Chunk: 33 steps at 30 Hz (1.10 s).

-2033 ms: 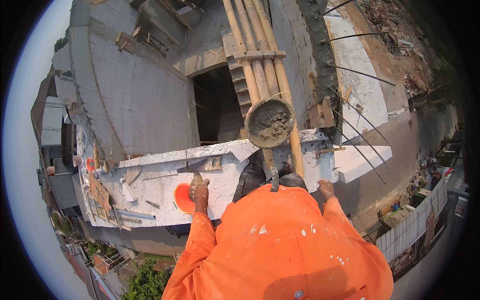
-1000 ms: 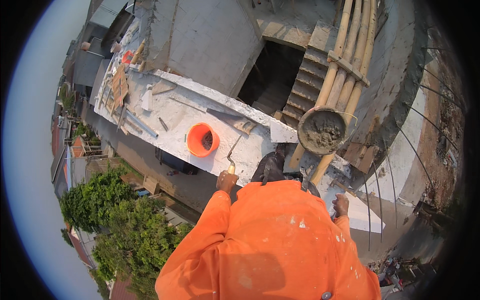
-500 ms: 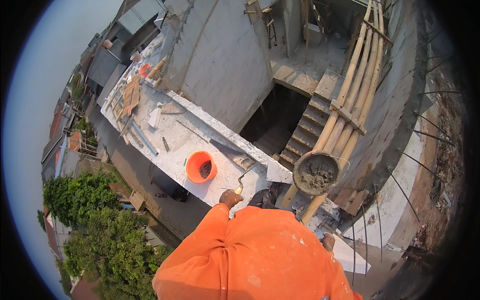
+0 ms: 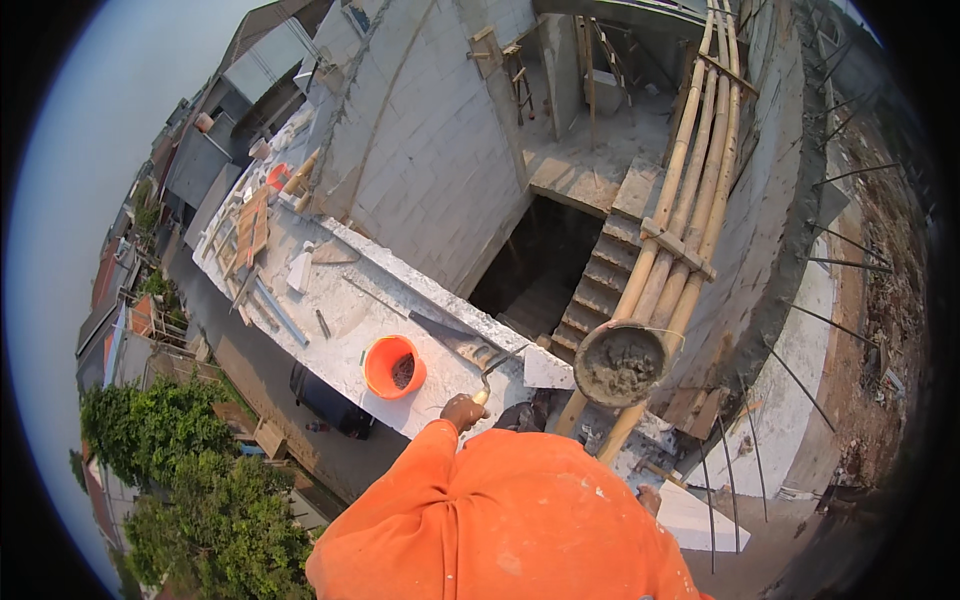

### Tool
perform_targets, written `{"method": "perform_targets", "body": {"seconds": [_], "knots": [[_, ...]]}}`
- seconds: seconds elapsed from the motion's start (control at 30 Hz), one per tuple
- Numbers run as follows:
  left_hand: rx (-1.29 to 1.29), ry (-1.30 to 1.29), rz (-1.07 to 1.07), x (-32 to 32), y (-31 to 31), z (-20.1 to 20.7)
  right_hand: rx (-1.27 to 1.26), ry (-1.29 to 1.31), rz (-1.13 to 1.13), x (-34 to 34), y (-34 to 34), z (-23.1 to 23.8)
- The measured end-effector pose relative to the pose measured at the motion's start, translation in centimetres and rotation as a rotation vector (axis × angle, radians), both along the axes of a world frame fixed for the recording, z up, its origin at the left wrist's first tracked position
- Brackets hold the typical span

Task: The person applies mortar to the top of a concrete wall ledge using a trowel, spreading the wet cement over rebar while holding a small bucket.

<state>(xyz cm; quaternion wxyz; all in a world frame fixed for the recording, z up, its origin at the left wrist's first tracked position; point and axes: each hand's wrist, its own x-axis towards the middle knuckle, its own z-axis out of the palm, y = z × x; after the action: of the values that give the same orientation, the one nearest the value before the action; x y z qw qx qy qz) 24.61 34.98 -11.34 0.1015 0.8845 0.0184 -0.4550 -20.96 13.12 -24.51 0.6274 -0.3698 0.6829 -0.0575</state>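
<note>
My left hand (image 4: 463, 411) is closed around the pale handle of a trowel (image 4: 481, 397), its bent metal neck pointing away from me. Just left of it stands an orange bucket (image 4: 373, 368) with some dark material inside. A handsaw (image 4: 450, 337) lies on the white-dusted ledge beyond the trowel. My right hand (image 4: 649, 498) shows only in part past my orange sleeve, close to a white block (image 4: 700, 515); its fingers are mostly hidden. To the right, a round bucket of wet grey mortar (image 4: 622, 365) rests at the bamboo poles.
Several bamboo poles (image 4: 690, 220) run away from me on the right, beside concrete stairs (image 4: 600, 275) and a dark opening (image 4: 530, 265). Rebar rods (image 4: 800, 390) stick out at right. Wood scraps (image 4: 253, 230) lie along the ledge (image 4: 330, 290), which drops to a street (image 4: 240, 350).
The view has shifted, so the ledge, buckets and poles sit slightly further left. My left hand still grips the trowel; less of my right hand shows.
</note>
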Motion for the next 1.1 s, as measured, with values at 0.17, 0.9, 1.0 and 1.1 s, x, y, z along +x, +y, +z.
{"method": "perform_targets", "body": {"seconds": [0.17,0.9,1.0,1.1], "knots": [[0.035,0.008,0.012,-0.6,0.1,0.5,0.019,0.074,-0.02,1.6,0.5,1.5],[-0.084,-0.033,-0.035,-0.9,-0.1,0.7,0.038,0.033,-0.109,1.8,1.5,0.4],[-0.285,-0.111,-0.45,0.3,2.7,-5.4,-0.22,0.028,0.14,-1.3,1.8,-4.0],[-0.224,-0.164,-0.659,0.4,2.6,-3.8,0.0,0.049,-0.134,1.5,2.0,-0.5]]}}
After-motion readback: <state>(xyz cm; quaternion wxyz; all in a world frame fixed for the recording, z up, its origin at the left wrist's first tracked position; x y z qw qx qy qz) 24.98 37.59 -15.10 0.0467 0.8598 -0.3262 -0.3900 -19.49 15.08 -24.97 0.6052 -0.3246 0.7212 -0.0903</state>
